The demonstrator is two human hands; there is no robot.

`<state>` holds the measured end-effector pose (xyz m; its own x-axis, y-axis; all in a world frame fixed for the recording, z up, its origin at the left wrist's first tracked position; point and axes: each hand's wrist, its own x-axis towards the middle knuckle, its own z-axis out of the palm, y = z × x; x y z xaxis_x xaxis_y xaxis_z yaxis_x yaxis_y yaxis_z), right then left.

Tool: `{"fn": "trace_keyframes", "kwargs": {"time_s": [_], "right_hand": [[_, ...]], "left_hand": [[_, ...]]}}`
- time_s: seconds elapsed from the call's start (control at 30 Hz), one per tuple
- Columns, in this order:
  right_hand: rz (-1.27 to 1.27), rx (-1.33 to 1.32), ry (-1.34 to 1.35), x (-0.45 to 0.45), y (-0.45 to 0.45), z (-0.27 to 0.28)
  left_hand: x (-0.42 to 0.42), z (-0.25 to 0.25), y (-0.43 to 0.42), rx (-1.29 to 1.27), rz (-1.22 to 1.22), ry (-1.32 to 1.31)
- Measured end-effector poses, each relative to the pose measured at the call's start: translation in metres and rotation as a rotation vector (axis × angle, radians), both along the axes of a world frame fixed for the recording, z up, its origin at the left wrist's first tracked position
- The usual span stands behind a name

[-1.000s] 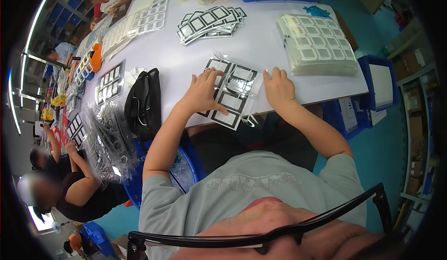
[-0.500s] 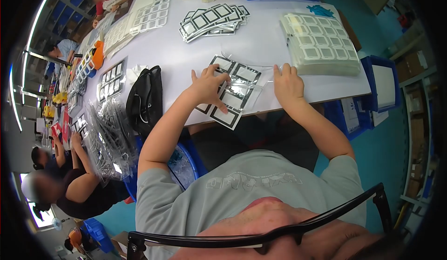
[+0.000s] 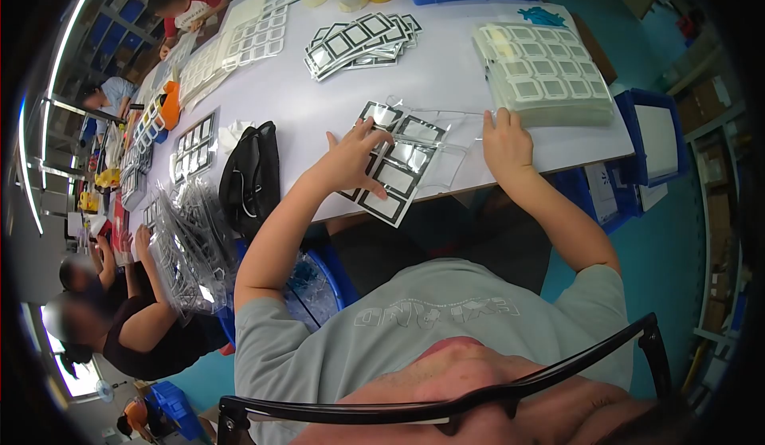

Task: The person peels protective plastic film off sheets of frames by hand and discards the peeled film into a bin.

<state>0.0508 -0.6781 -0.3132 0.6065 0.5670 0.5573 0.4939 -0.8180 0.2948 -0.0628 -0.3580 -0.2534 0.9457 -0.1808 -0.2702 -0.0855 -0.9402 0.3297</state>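
Note:
My left hand (image 3: 351,160) lies with fingers and thumb spread over a flat sheet of black-bordered frames (image 3: 393,176), pressing it against the table. The sheet's lower corner sticks out past the table's front edge. My right hand (image 3: 508,144) is closed, fingertips pinched on the far right edge of a clear plastic film (image 3: 462,132). The film stretches from the sheet to my right hand and looks creased and shiny. Where the film meets the sheet is hard to make out through the glare.
A loose pile of black-bordered frame sheets (image 3: 358,40) lies behind. A thick stack of clear-wrapped pale frame sheets (image 3: 542,70) stands right. Left are a black pouch (image 3: 249,174) and a heap of clear plastic strips (image 3: 191,246). Co-workers sit along the left side.
My right hand has moved slightly to the right, drawing the clear film farther out from the sheet. My left hand keeps its place on the sheet.

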Motion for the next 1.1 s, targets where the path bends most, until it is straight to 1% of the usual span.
{"fn": "trace_keyframes", "kwargs": {"time_s": [0.27,0.4,0.5,0.7,0.73,0.83,0.97,1.1], "right_hand": [[0.003,-0.018,0.012,-0.005,-0.015,-0.001],[0.078,-0.001,0.013,-0.003,-0.018,0.004],[0.144,0.017,0.022,-0.003,-0.019,0.006],[0.155,0.043,0.015,-0.005,-0.012,0.001],[0.151,0.058,0.010,-0.004,-0.014,0.002],[0.158,0.066,0.011,-0.005,-0.016,0.007],[0.174,0.052,0.025,-0.010,-0.011,0.012],[0.194,0.076,0.007,-0.005,-0.007,0.010]], "left_hand": [[-0.005,0.000,0.006,0.058,-0.052,-0.022],[-0.008,0.001,0.008,0.083,-0.051,-0.006],[-0.006,0.005,0.004,0.015,0.036,-0.012],[0.009,0.029,-0.017,0.065,0.076,0.099],[0.012,0.023,-0.013,0.058,0.078,0.064],[0.022,0.032,-0.016,0.104,0.108,0.142],[0.032,0.029,-0.024,0.232,0.074,0.185],[0.040,0.019,-0.017,0.231,0.099,0.177]]}}
